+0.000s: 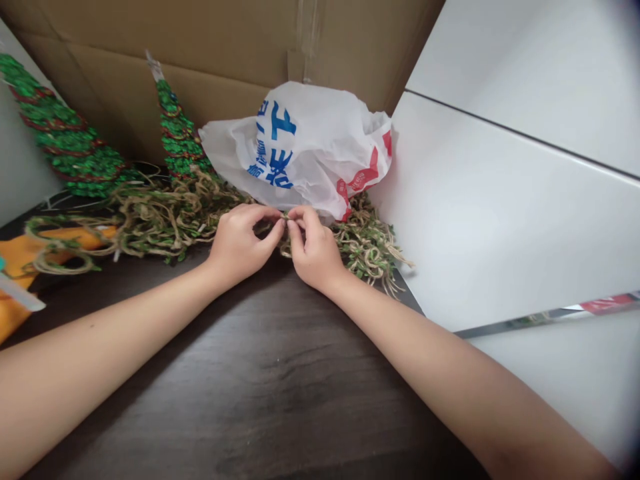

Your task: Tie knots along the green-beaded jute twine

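Observation:
My left hand point(240, 241) and my right hand point(313, 248) meet at the far side of a dark wooden table point(260, 387). Both pinch a strand of jute twine with small green leaves point(285, 217) between thumb and fingers. That strand belongs to a tangled heap of the same leafy twine point(165, 217) stretching left and right behind my hands. A white plastic bag with blue and red print point(305, 147) lies on the heap just behind my fingers.
A large cardboard box point(220, 53) stands at the back. Two green glittery cone trees with red trim point(60, 133) point(177, 130) lean against it. An orange object point(20, 267) lies at the left edge. White panels point(500, 200) rise on the right.

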### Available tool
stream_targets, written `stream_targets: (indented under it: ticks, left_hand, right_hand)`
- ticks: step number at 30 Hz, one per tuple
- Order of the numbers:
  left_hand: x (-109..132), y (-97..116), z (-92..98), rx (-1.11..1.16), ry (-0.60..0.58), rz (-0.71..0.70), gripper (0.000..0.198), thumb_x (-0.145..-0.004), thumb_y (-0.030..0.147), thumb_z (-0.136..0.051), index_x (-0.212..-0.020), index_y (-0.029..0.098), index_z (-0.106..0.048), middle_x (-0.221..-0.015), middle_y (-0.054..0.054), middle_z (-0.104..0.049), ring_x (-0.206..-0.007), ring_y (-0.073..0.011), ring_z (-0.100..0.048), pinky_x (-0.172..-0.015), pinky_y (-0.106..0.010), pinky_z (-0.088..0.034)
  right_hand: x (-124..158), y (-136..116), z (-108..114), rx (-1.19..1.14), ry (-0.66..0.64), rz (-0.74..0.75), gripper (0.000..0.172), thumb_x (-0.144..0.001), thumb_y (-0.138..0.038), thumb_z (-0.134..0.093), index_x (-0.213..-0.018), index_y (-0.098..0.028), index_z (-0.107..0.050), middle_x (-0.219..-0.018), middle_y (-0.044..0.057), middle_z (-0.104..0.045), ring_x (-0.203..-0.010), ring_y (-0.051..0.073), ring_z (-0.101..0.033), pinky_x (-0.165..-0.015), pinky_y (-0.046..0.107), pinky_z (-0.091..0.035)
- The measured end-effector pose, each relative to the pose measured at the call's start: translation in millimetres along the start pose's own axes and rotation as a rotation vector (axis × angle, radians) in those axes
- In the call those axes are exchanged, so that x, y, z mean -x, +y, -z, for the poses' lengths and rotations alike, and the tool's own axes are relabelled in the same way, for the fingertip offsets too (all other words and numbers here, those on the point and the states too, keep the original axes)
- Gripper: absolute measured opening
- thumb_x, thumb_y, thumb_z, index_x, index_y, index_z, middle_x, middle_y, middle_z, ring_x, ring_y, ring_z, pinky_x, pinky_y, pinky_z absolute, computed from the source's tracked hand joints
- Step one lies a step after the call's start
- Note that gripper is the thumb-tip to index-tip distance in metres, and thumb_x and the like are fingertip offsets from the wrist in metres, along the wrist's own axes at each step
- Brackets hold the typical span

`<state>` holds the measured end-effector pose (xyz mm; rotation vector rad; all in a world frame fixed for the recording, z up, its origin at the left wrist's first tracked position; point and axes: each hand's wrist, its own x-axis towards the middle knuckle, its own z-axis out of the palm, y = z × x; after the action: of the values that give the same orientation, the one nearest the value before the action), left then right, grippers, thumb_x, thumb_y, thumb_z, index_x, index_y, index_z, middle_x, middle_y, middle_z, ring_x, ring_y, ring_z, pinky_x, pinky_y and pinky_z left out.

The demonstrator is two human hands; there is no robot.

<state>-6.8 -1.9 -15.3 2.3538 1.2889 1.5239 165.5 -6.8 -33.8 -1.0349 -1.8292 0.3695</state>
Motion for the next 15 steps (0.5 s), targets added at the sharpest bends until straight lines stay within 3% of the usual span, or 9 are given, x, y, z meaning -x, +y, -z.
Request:
stream_targets:
  ticks: [5,11,15]
  left_hand:
    - [0.1,-2.2,-3.5,0.153,0.006,0.042,0.015,-0.096,0.031,-0.067,-0.101,0.021,-0.076,-0.097,-0.006,-0.083,-0.086,-0.0224,-0.078,-0.084,-0.037,-0.064]
    - [-0.3,-3.1,-5.7,0.22,0.0,0.043,0.014,-0.094,0.03,-0.068,-0.103,0.021,-0.071,-0.1,-0.006,-0.081,-0.089,-0.0213,-0.076,-0.086,-0.037,-0.065]
    - [-0.7,-2.6,-4.7,0.265,-0.034,0.07,0.025,-0.093,0.029,-0.068,-0.117,0.02,-0.069,-0.106,-0.008,-0.081,-0.095,-0.0224,-0.077,-0.091,-0.039,-0.065]
  right_hand:
    - [-0.2,2.4,-2.2,-0.053,-0.033,0.033,0.019,-0.111,-0.038,-0.043,-0.125,-0.028,-0.051,-0.119,0.011,-0.079,-0.104,0.026,-0.077,-0.094,0.043,-0.06]
    - [-2.0,10.1,-5.2,-0.098,-0.012,0.014,0.02,-0.109,-0.034,-0.042,-0.128,-0.027,-0.046,-0.109,0.009,-0.079,-0.105,0.026,-0.075,-0.098,0.045,-0.06]
    - [-2.9,12.2,-5.2,-0.082,-0.011,0.001,0.018,-0.109,-0.035,-0.041,-0.123,-0.027,-0.048,-0.113,0.012,-0.078,-0.104,0.026,-0.075,-0.095,0.044,-0.059]
